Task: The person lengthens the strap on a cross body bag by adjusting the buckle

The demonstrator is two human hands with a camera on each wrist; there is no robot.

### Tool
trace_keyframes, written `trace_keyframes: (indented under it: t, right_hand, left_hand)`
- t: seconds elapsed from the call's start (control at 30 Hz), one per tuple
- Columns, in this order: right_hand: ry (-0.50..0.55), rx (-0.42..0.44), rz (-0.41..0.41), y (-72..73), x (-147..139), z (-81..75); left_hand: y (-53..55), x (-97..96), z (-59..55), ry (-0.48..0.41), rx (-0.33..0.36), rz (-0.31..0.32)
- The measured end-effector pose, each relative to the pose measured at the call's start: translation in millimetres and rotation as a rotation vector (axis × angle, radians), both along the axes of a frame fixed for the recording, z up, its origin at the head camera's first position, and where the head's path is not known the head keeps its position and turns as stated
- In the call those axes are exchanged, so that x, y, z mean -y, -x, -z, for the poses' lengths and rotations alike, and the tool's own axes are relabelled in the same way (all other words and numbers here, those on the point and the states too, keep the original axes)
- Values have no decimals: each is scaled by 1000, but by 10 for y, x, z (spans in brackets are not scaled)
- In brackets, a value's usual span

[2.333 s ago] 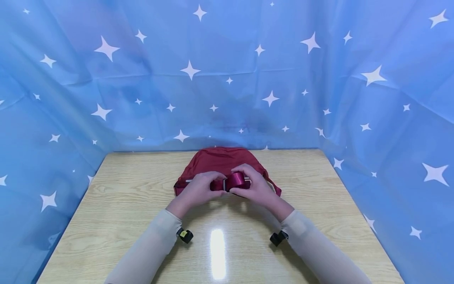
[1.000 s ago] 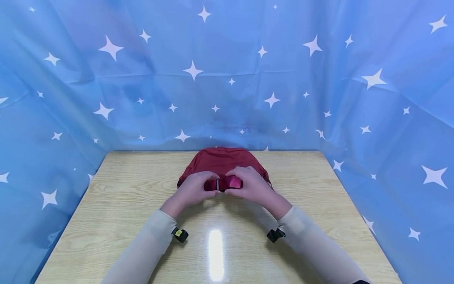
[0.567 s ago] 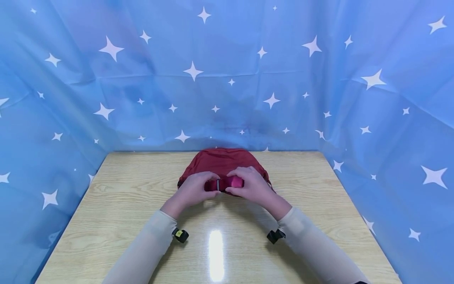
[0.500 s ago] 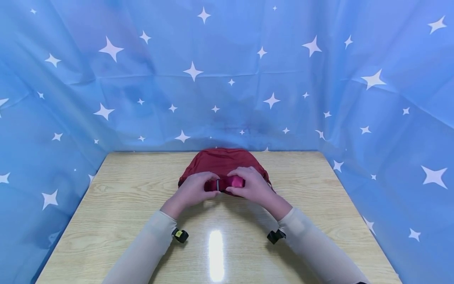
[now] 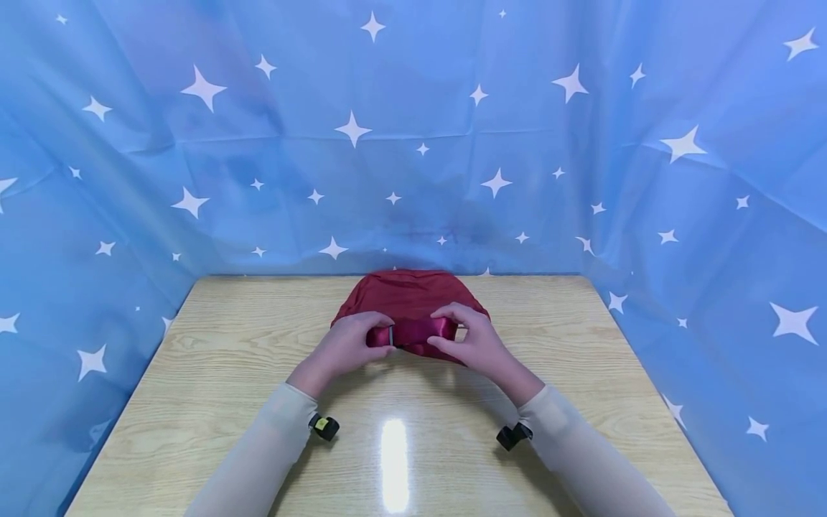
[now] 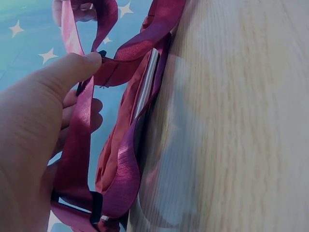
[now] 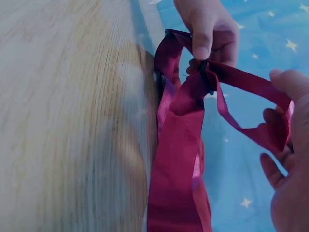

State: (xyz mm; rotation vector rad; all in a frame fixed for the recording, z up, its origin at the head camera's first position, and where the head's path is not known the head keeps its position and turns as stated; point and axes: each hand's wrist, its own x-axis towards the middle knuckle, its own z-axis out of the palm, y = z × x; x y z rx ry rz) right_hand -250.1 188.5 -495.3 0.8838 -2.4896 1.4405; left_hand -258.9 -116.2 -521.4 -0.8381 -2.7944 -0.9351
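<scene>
A dark red fabric bag (image 5: 407, 291) lies on the wooden table, both hands at its near side. My left hand (image 5: 345, 343) pinches the bag's red strap at a black strap adjuster (image 7: 208, 79), with the thumb laid over it in the left wrist view. A loop of the strap (image 5: 420, 331) stretches across to my right hand (image 5: 477, 343). In the right wrist view, the right thumb and fingers hold the far end of that loop. A second black buckle (image 6: 96, 207) sits lower on the strap, near the left palm. Part of the bag is hidden behind the hands and strap.
A silver strip (image 6: 147, 79) runs along the bag's edge. Behind the wooden table (image 5: 245, 388) and at both its sides hangs a blue curtain (image 5: 413, 165) with white stars. Black wrist cameras (image 5: 324, 427) are worn on both sleeves.
The right hand has shifted to the right and the left hand slightly left, so they are farther apart. A longer stretch of strap now shows between them.
</scene>
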Motion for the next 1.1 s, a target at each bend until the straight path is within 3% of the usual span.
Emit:
trace_keyframes:
  t: [0.33,0.63,0.83,0.93,1.1]
  right_hand:
    - [-3,41,32,17,-52,68]
    - [-279,-72,-9,48,120,-112]
    - [-481,-120,-12,100,266,-130]
    - [-525,-124,1,101,311,-135]
    - [-510,-101,5,90,318,-152]
  left_hand:
    - [5,11,-16,23,6,-3]
    - [-1,12,-20,37,0,-1]
    - [1,15,-29,40,3,1]
    - [1,13,-31,41,-3,4]
    - [-3,8,-41,37,-1,6]
